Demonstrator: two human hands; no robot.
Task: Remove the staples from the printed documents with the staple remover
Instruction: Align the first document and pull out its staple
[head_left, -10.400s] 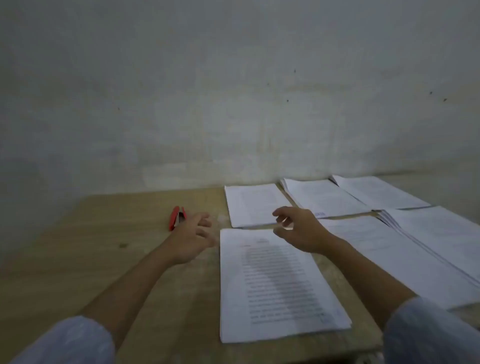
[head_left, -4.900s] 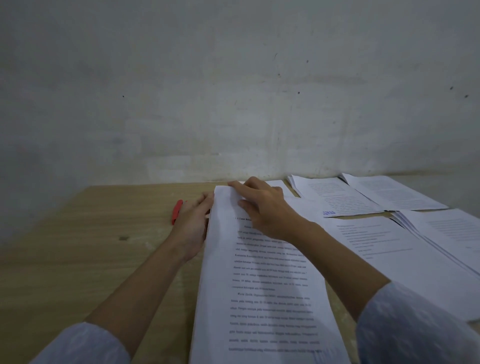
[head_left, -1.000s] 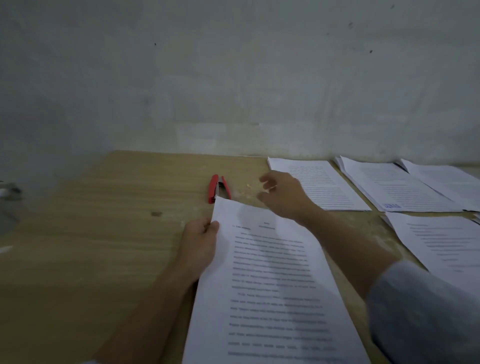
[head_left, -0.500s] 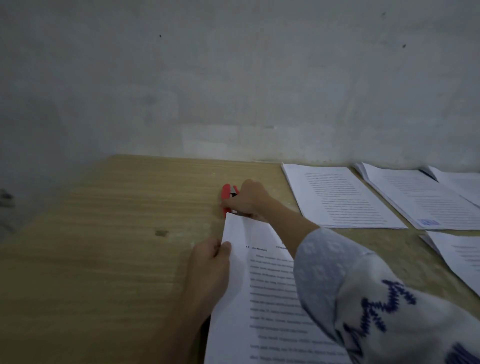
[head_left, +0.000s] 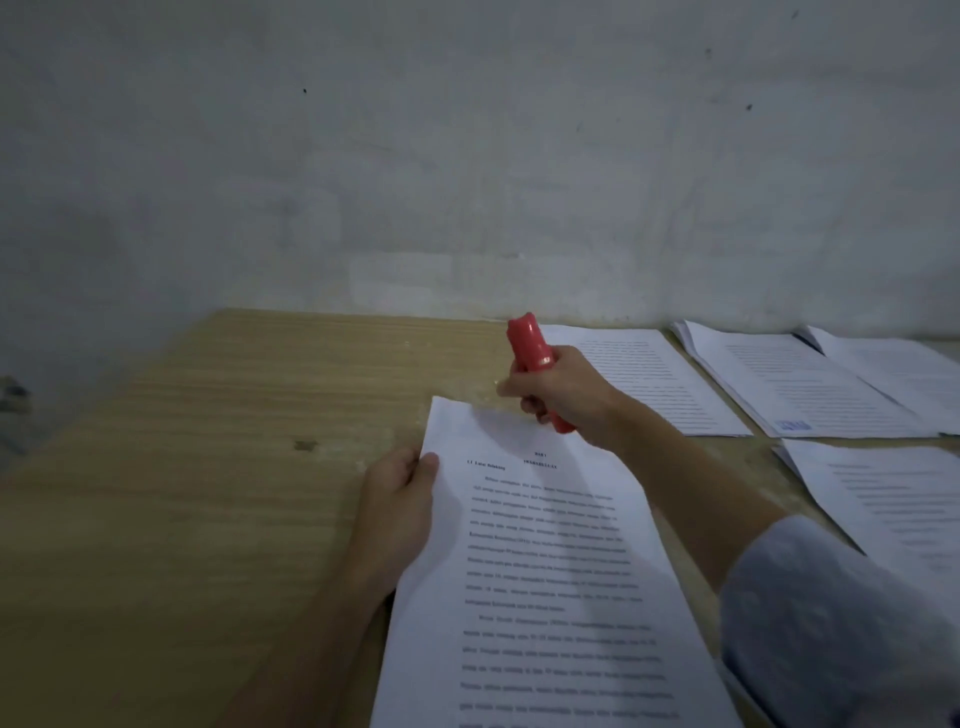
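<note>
Two hands in my view. My right hand (head_left: 563, 397) has its fingers wrapped round the red plastic staple remover (head_left: 535, 364), held tilted above the top edge of the white printed document (head_left: 540, 571). My left hand (head_left: 397, 512) pinches that document's left edge, thumb on top, near the upper-left corner. The document lies on the light wooden surface (head_left: 208, 467). More white printed sheets (head_left: 779, 384) lie right of the document, near the grey wall (head_left: 467, 156).

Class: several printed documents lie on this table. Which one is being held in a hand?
The nearest document: the left hand grips its left edge. The other documents lie untouched further right. The right hand holds the red staple remover.
</note>
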